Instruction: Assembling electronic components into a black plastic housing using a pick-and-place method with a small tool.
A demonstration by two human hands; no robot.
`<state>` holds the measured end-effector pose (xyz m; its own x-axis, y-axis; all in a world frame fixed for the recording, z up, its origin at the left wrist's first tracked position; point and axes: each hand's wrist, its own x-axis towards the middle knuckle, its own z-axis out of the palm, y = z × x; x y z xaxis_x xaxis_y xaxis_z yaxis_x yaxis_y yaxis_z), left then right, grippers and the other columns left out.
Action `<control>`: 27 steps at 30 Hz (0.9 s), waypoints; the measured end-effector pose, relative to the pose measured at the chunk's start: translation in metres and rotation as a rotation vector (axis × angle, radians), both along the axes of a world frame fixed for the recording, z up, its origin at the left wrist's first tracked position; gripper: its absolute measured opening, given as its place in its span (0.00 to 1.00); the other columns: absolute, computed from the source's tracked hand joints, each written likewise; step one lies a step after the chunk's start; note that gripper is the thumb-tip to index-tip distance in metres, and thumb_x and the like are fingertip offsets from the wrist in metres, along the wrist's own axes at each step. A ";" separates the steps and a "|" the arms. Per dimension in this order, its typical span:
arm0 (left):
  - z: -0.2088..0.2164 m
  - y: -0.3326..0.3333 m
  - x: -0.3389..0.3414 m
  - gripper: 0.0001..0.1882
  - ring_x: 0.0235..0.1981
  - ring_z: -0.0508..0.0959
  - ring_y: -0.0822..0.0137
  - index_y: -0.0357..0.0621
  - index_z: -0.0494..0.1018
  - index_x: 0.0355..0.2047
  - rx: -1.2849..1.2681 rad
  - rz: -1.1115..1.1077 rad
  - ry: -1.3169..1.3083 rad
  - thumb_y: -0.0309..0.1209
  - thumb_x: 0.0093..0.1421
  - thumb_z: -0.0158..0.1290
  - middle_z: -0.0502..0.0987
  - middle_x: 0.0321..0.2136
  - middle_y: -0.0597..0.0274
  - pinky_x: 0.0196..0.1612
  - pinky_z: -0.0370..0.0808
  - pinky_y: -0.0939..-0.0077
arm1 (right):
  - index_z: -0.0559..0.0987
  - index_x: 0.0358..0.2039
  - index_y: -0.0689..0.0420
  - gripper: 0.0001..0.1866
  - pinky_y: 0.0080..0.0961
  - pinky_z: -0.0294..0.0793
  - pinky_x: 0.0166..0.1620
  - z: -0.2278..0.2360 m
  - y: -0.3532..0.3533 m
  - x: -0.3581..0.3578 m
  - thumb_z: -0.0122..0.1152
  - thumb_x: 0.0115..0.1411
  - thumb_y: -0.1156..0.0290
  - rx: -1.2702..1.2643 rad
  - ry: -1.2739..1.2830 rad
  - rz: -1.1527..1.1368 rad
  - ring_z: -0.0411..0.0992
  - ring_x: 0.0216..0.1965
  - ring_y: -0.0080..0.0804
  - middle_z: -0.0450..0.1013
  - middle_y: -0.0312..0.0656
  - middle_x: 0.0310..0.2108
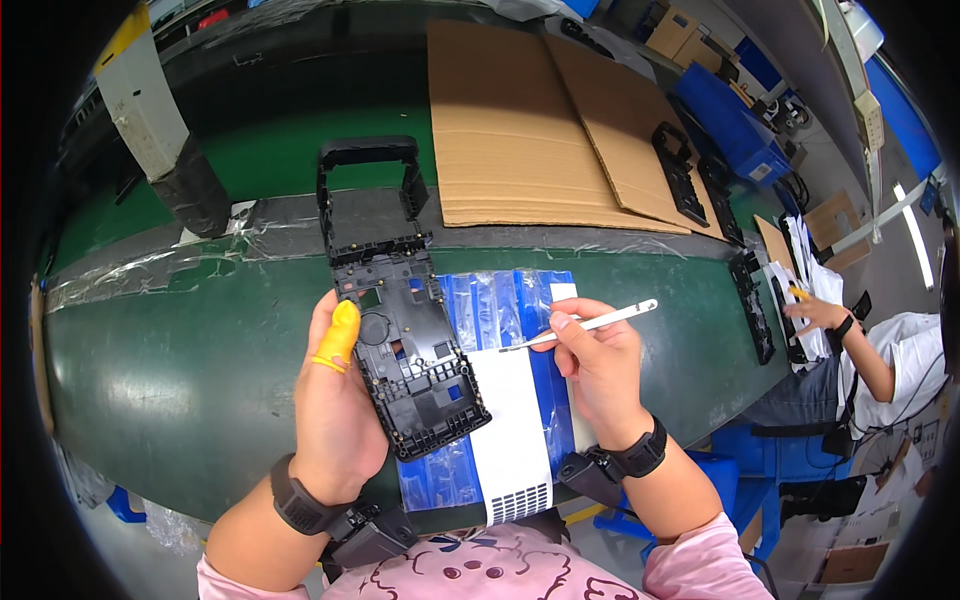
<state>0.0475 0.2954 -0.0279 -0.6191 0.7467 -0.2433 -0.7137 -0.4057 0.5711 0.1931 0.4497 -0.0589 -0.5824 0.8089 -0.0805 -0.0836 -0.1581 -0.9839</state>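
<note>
My left hand [335, 425], with a yellow finger cot on the thumb, grips a long black plastic housing [425, 325] by its left edge. An open handle-like frame forms the housing's far end, and ribs, square holes and small posts cover its inner face. Pinched in my right hand [608, 375] is a slim white tool [622, 314] with a thin tip pointing left, just right of the housing and apart from it. Below lies a white sheet [510, 425] with rows of small dark rectangles at its near end, on blue plastic-wrapped material [552, 390].
Beyond the green table [200, 370] are large cardboard sheets [520, 130]. More black plastic parts [750, 305] lie at the right, beside a co-worker's hand [822, 312]. A grey post [150, 115] stands at the far left. A blue bin [728, 122] sits far right.
</note>
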 end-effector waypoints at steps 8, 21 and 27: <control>-0.004 -0.001 0.011 0.12 0.41 0.73 0.68 0.45 0.59 0.47 0.015 -0.081 0.035 0.29 0.64 0.37 0.70 0.42 0.60 0.42 0.74 0.71 | 0.72 0.37 0.67 0.10 0.11 0.56 0.17 0.018 -0.012 0.007 0.55 0.55 0.77 -0.094 0.085 -0.012 0.63 0.14 0.17 0.71 0.43 0.20; -0.002 -0.011 0.018 0.17 0.46 0.70 0.67 0.45 0.58 0.50 0.118 -0.243 0.040 0.35 0.63 0.41 0.69 0.45 0.59 0.48 0.69 0.70 | 0.73 0.38 0.65 0.10 0.11 0.59 0.20 0.045 -0.071 -0.010 0.56 0.55 0.79 0.010 0.230 0.021 0.61 0.16 0.15 0.71 0.36 0.20; -0.002 -0.012 0.019 0.13 0.44 0.71 0.70 0.46 0.59 0.49 0.159 -0.232 0.008 0.30 0.64 0.39 0.69 0.44 0.61 0.47 0.70 0.73 | 0.72 0.39 0.66 0.10 0.11 0.58 0.20 0.042 -0.072 -0.012 0.56 0.55 0.79 0.013 0.234 0.030 0.60 0.16 0.14 0.71 0.36 0.21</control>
